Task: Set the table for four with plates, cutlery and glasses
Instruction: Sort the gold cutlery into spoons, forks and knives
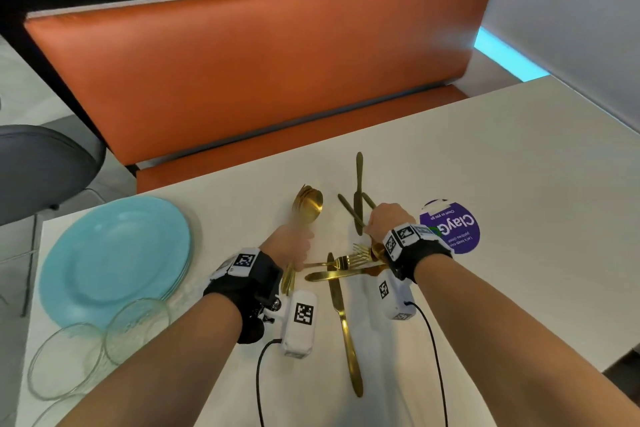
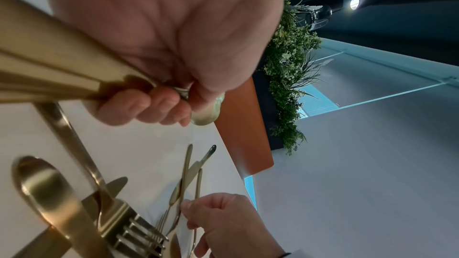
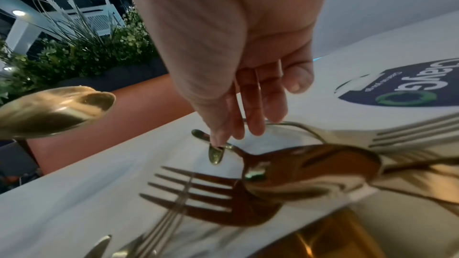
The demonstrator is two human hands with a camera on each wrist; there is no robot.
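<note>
Left hand (image 1: pixel 289 246) fingers curled round spoons (image 1: pixel 307 205); right hand (image 1: pixel 384 218) fingers pinching fork handle (image 3: pixel 216 152).

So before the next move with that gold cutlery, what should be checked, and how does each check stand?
1. Left hand grips the bunch of spoons: ok.
2. Right hand has the handle pinched: cannot tell; fingertips only touch it.
3. Loose forks and knives untangled: not ok, they cross.
4. Stack of blue plates laid out: not ok.
5. Glasses laid out: not ok, bunched at the table corner.
</note>
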